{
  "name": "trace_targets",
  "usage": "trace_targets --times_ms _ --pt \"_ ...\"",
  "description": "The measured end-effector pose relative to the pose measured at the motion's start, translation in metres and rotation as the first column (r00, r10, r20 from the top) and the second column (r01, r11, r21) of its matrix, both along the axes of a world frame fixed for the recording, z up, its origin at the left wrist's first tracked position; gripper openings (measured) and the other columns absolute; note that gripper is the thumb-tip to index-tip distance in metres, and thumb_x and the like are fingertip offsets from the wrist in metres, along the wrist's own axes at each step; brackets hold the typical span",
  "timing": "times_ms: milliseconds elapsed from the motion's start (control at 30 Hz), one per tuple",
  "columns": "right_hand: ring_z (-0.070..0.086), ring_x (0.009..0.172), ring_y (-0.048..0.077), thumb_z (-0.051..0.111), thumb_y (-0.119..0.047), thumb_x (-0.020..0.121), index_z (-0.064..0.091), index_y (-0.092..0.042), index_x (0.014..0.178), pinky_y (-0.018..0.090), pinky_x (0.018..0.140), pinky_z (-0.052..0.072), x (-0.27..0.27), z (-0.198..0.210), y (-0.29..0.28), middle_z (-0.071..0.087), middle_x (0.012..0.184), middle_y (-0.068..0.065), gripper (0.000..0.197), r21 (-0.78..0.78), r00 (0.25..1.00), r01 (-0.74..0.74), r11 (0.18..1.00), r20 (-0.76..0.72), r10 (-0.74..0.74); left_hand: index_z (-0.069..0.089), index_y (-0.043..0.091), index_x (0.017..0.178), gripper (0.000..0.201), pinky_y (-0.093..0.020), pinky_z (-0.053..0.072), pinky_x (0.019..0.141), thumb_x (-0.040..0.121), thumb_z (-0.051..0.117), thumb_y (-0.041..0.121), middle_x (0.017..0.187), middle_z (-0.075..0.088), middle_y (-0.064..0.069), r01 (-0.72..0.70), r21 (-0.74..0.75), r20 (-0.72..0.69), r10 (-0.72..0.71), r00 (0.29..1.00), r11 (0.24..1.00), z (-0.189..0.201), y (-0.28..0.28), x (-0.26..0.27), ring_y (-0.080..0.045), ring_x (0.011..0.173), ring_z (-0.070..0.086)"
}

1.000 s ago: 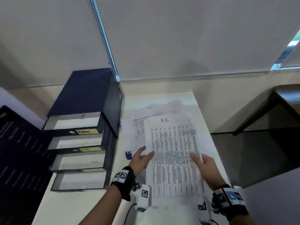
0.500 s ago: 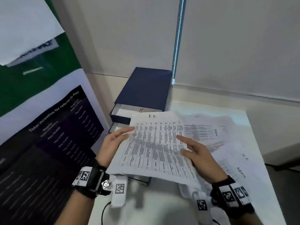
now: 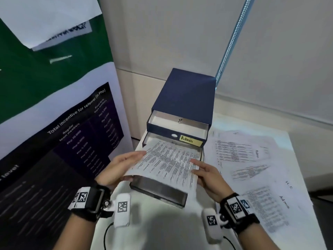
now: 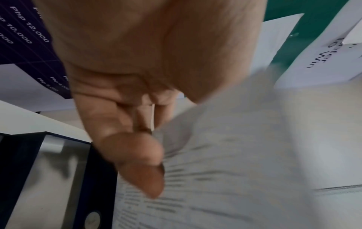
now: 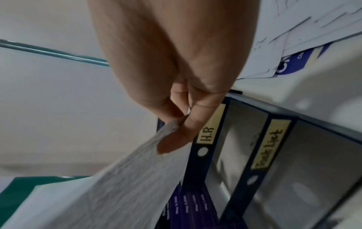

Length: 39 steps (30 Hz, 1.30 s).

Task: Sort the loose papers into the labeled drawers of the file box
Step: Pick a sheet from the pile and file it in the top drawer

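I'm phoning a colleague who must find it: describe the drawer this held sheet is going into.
Find the navy file box on the white table. Under the top drawer labeled Admin sits the drawer receiving the sheet. Its yellow label reads H.R, unlike its neighbours.

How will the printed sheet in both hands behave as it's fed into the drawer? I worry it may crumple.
Probably floppy: the printed sheet bows between the left hand and right hand, which hold its side edges. Likely very light, since fingertip holds carry it. Pushed from behind it could buckle against the drawer under the Admin label, so supporting both edges seems wise.
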State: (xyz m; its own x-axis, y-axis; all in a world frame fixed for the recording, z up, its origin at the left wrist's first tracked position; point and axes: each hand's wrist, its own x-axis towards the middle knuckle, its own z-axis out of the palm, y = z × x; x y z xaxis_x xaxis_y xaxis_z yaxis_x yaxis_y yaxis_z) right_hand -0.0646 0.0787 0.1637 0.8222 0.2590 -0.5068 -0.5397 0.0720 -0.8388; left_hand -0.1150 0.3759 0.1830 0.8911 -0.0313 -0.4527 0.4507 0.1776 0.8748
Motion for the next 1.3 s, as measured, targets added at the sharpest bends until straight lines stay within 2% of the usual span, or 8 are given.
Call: trace_targets --times_ms 233,367,533,733,833,1000,1167,1300 --pt "0.066 0.078 0.025 0.075 -0.016 0.084 0.052 -0.027 0.133 0.037 0.073 0.060 0.009 0.005 -0.007 0.063 0.095 0.014 0.055 -0.019 0.976 -0.205 0.979 -0.075 0.203 0.073 0.009 0.109 0.024 -0.013 0.048 0.045 0.087 0.070 0.000 0.100 0.070 -0.010 -0.142 0.146 0.066 0.133 0.989 0.979 -0.024 -0.013 0.038 -0.004 0.045 0.056" --pt "0.069 0.074 0.023 0.069 0.005 0.084 0.059 -0.004 0.126 0.029 0.071 0.061 0.015 -0.004 -0.003 0.068 0.080 0.013 0.045 0.041 0.985 -0.129 0.991 -0.111 0.133 0.072 0.023 0.102 0.020 -0.031 0.062 0.074 0.083 0.078 0.018 0.119 0.063 -0.004 -0.227 0.297 0.165 0.184 0.969 0.928 -0.042 -0.026 0.066 -0.018 0.074 0.070" --pt "0.071 0.070 0.018 0.063 0.009 0.087 0.066 0.007 0.104 0.018 0.062 0.058 0.056 -0.022 0.006 0.067 0.095 0.023 0.017 0.003 0.981 0.183 0.983 -0.067 -0.182 0.067 0.028 0.111 0.027 -0.039 0.033 0.110 0.085 0.072 0.036 0.126 0.044 0.000 -0.259 0.855 0.379 -0.200 0.904 0.449 -0.049 -0.054 0.082 -0.019 0.120 0.044" --pt "0.072 0.082 0.028 0.057 0.000 0.095 0.065 0.001 0.108 0.032 0.079 0.061 0.041 -0.028 -0.035 0.073 0.098 0.023 0.015 0.043 0.968 0.251 0.967 0.010 -0.251 0.058 0.033 0.130 0.050 -0.049 0.008 0.120 0.102 0.021 0.051 0.142 0.053 0.006 0.146 0.980 -0.043 -0.579 0.814 0.133 -0.071 -0.097 0.104 -0.014 0.133 0.043" --pt "0.069 0.088 0.029 0.062 -0.005 0.093 0.069 -0.003 0.108 0.032 0.081 0.058 0.018 -0.063 -0.105 0.072 0.104 0.021 0.017 -0.352 0.962 0.272 0.896 0.078 -0.261 0.063 0.029 0.122 0.052 -0.051 0.011 0.118 0.101 0.020 0.050 0.135 0.059 0.001 0.170 0.985 -0.142 -0.529 0.836 0.004 -0.073 -0.108 0.112 -0.019 0.127 0.049" --pt "0.047 0.127 0.032 0.054 -0.038 0.088 0.045 -0.013 0.138 0.045 0.103 0.044 -0.027 -0.159 -0.230 0.044 0.147 0.011 0.057 -0.949 0.973 -0.229 0.218 -0.224 0.045 0.066 0.025 0.115 0.029 -0.043 0.030 0.109 0.099 0.046 0.039 0.116 0.064 0.004 -0.088 0.972 0.202 -0.577 0.791 0.220 -0.055 -0.165 0.101 -0.017 0.110 0.056" --pt "0.016 0.148 0.035 0.037 -0.044 0.099 0.014 -0.016 0.156 0.047 0.117 0.027 -0.079 -0.176 -0.241 0.003 0.164 0.008 0.067 -0.939 0.918 -0.313 0.142 -0.261 0.298 0.072 0.029 0.098 0.018 -0.034 0.042 0.090 0.093 0.054 0.033 0.092 0.067 0.011 0.074 0.861 0.377 -0.731 0.569 0.502 -0.073 -0.275 0.087 -0.009 0.089 0.059" --pt "0.049 0.128 0.026 0.049 -0.037 0.097 0.063 -0.020 0.129 0.037 0.105 0.041 -0.087 -0.168 -0.263 0.050 0.144 0.004 0.039 -0.935 0.931 -0.161 0.315 -0.038 0.363 0.057 0.023 0.131 0.039 -0.033 0.045 0.101 0.093 0.060 0.029 0.126 0.059 -0.004 0.467 0.829 -0.072 -0.769 0.635 0.308 -0.139 -0.343 0.085 -0.021 0.116 0.058"
